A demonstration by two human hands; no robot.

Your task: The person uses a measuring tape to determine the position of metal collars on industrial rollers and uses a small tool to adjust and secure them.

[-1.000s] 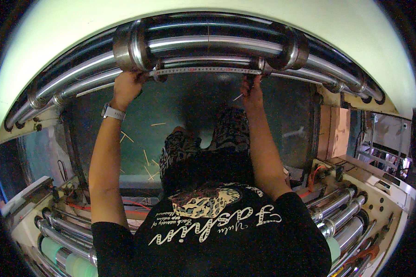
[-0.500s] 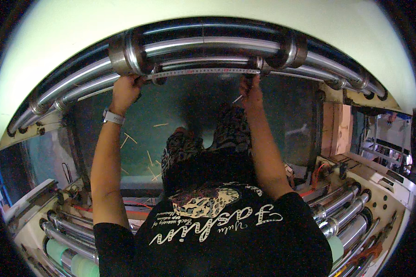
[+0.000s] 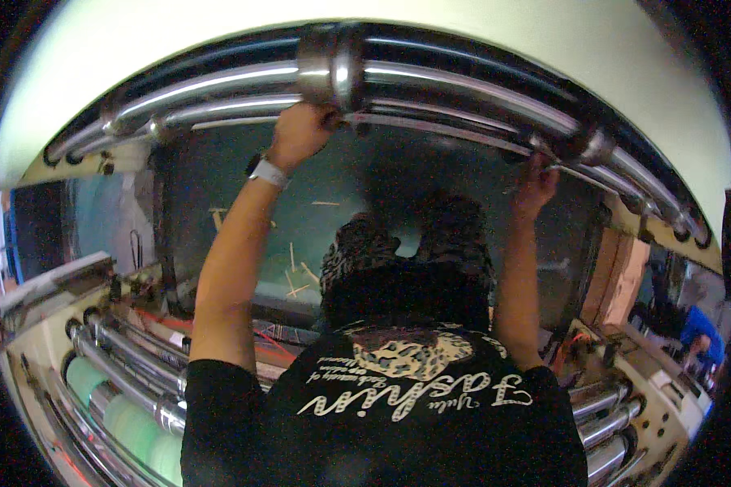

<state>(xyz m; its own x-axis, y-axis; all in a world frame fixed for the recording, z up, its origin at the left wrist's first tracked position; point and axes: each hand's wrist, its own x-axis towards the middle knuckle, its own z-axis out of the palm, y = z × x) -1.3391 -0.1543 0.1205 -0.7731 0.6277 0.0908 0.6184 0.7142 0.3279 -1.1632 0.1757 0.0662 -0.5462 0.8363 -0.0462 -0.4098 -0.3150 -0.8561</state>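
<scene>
A pale measuring tape [image 3: 446, 129], blurred here, is stretched along the underside of the chrome rollers [image 3: 471, 88]. My left hand [image 3: 299, 134] is closed on its left end, right below a wide metal collar [image 3: 325, 69] on the rollers. At the other end my right hand [image 3: 536, 188] is raised with bent fingers around the tape, beneath a second collar [image 3: 594, 148]. Smearing hides the exact grip of the right fingers.
Thin wooden sticks [image 3: 303, 288] lie on the dark green floor [image 3: 300, 219] below. Behind me are more rollers [image 3: 130, 369], some with green sleeves [image 3: 142, 422]. A person in blue [image 3: 702, 334] is at the far right. A pale machine cover [image 3: 219, 20] arches above.
My view has swung left, so the rollers, collars and both hands appear farther right. The tape stays stretched between my hands. A person in blue has come into view at the right.
</scene>
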